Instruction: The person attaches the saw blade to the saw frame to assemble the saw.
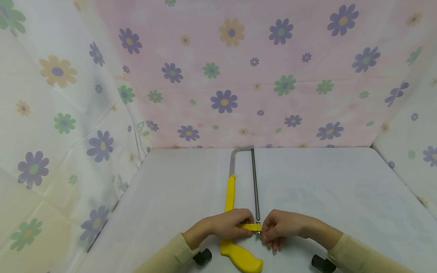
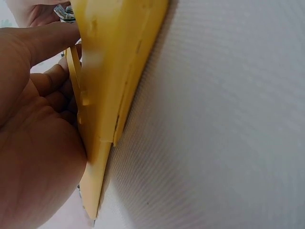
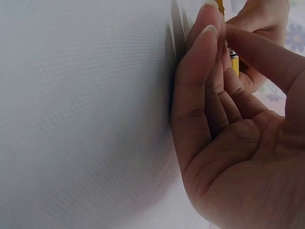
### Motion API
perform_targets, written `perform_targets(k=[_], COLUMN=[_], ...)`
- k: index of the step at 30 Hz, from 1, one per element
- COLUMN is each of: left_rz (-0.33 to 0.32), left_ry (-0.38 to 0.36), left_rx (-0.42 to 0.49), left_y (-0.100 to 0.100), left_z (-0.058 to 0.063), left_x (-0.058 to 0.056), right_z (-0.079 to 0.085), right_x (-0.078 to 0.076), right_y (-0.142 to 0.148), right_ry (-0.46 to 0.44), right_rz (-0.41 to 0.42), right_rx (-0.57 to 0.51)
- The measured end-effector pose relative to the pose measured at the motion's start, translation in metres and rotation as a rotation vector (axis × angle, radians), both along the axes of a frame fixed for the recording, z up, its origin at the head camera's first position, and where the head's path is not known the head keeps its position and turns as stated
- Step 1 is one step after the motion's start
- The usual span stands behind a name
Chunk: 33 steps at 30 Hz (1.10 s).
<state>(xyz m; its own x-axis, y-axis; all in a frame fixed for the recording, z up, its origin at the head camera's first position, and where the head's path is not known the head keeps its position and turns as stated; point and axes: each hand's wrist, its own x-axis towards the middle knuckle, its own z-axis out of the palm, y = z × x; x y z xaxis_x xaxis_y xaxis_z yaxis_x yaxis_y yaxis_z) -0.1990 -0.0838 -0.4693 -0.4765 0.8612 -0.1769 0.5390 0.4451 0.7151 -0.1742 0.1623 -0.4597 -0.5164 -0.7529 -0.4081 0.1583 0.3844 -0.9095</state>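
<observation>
A hacksaw (image 1: 230, 193) with a yellow handle (image 1: 244, 259) and a grey metal front bow lies on the white table, its far end pointing away from me. My left hand (image 1: 229, 223) reaches across the frame and holds the short yellow blade arm (image 1: 250, 227) between thumb and fingers. At the near end of the blade (image 1: 255, 185) sits a small metal wing nut (image 1: 258, 233). My right hand (image 1: 281, 226) has its thumb and curled fingertips at that nut, pinching it from the right side. In the right wrist view the fingers (image 3: 193, 90) partly hide the nut.
The white tabletop (image 1: 327, 182) stretches out on both sides of the saw. Flower-printed cloth (image 1: 239, 76) hangs at the back and at both sides. Black wrist devices (image 1: 203, 257) show below both forearms.
</observation>
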Motion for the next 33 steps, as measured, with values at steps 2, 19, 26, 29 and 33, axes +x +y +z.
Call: perform_targets(k=[2, 19, 26, 29, 33], left_rz=[-0.003, -0.003, 0.002, 0.008, 0.015], left_ry=[0.004, -0.011, -0.018, -0.018, -0.022], left_rx=[-0.002, 0.014, 0.004, -0.003, -0.005], left_y=[0.000, 0.001, 0.000, 0.000, 0.000], left_z=[0.000, -0.001, -0.001, 0.000, 0.001], left_x=[0.000, -0.003, -0.003, -0.002, 0.000], right_z=[0.000, 0.006, 0.003, 0.001, 0.000], right_x=[0.000, 0.001, 0.000, -0.001, 0.000], right_y=[-0.001, -0.008, -0.003, 0.000, 0.002], right_ry=[-0.006, 0.043, 0.021, 0.003, -0.008], right_rz=[-0.001, -0.054, -0.028, -0.024, -0.031], right_rx=[0.011, 0.131, 0.093, 0.076, 0.067])
